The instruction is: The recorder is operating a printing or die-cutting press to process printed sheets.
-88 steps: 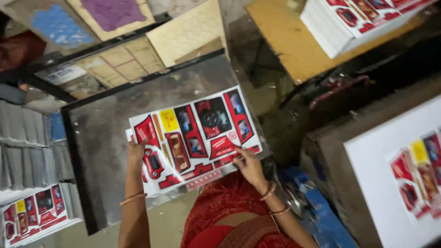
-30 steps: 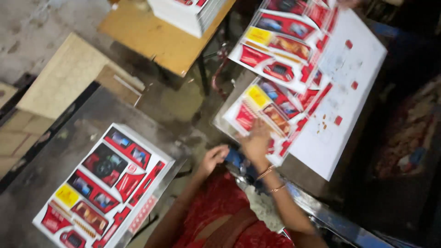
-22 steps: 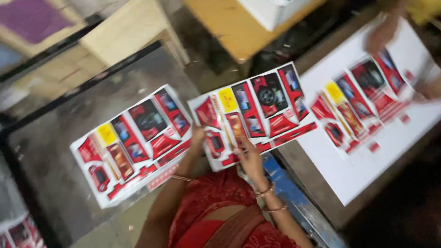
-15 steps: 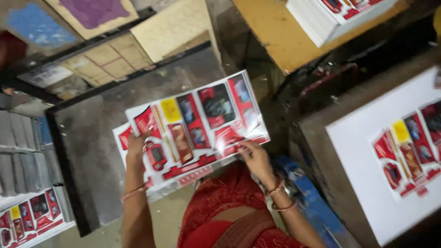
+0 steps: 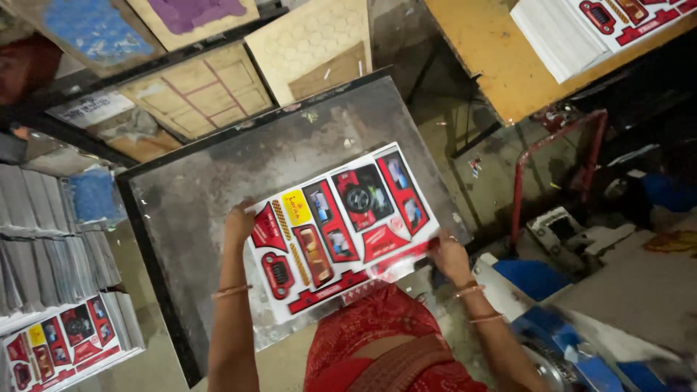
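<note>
Both hands gripped a printed sheet (image 5: 341, 225) lying on the metal table (image 5: 218, 181) near its front edge: left hand (image 5: 238, 221) pinching the left edge, right hand (image 5: 449, 255) the right corner. The step looked like squaring the sheet on the table; letting go calls for even alignment.

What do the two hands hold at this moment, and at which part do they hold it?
A printed sheet with red shapes, lying on the dark metal plate. The left hand grips its left edge; the right hand grips its lower right corner.
</note>
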